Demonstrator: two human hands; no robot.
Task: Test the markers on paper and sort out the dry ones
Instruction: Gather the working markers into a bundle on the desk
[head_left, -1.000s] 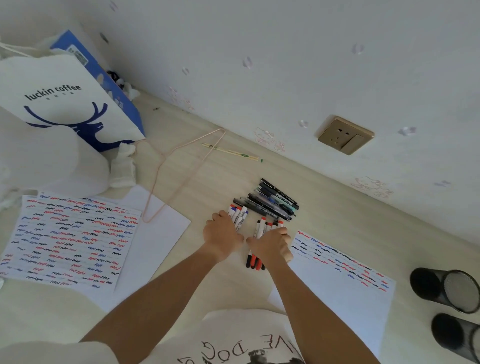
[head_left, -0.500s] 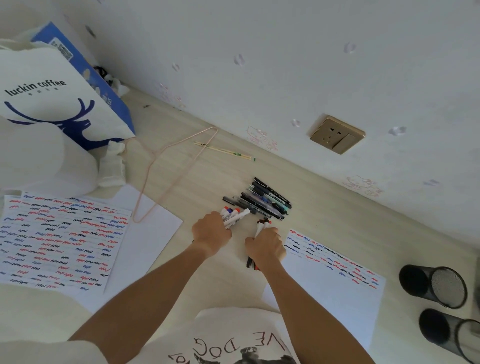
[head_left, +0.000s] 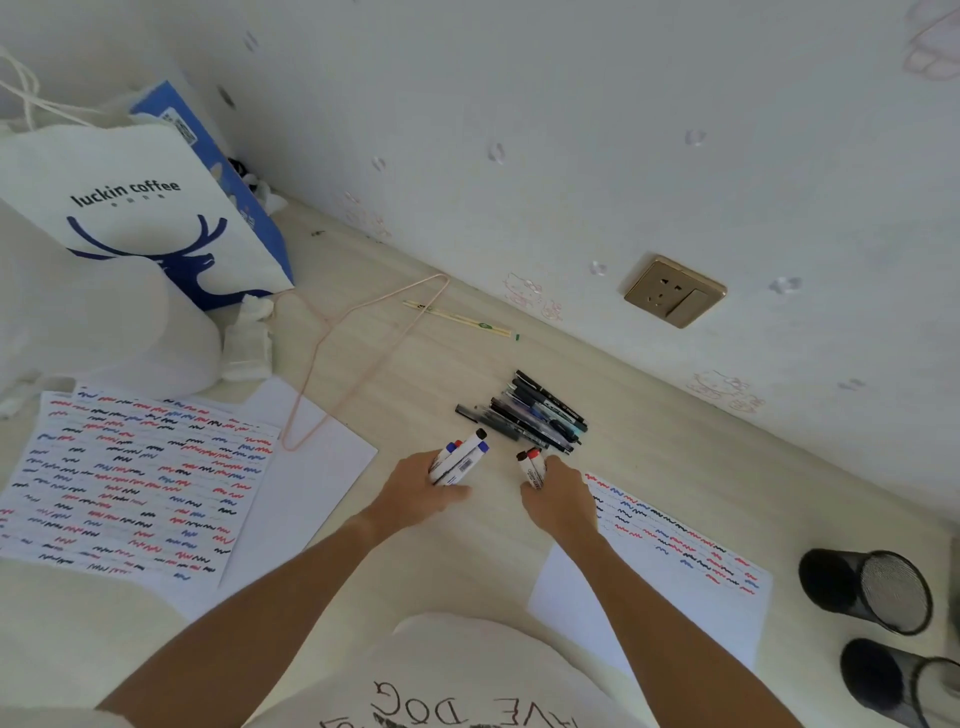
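My left hand grips a bundle of white markers with blue, red and black caps, their tips pointing away from me. My right hand grips a smaller bunch of white markers with red and black caps. Just beyond both hands lies a pile of dark pens on the wooden floor. A test sheet with a few rows of squiggles lies to the right of my right hand. A fuller sheet of squiggles lies at the left.
Two black mesh pen cups lie on their sides at the right edge. A pink wire hanger, chopsticks, a coffee paper bag and white plastic bags sit at the back left. A wall with a socket runs behind.
Both hands have lifted their bunches of markers off the floor and tilted them upward. The red and black markers that lay under my right hand are now in its grip.
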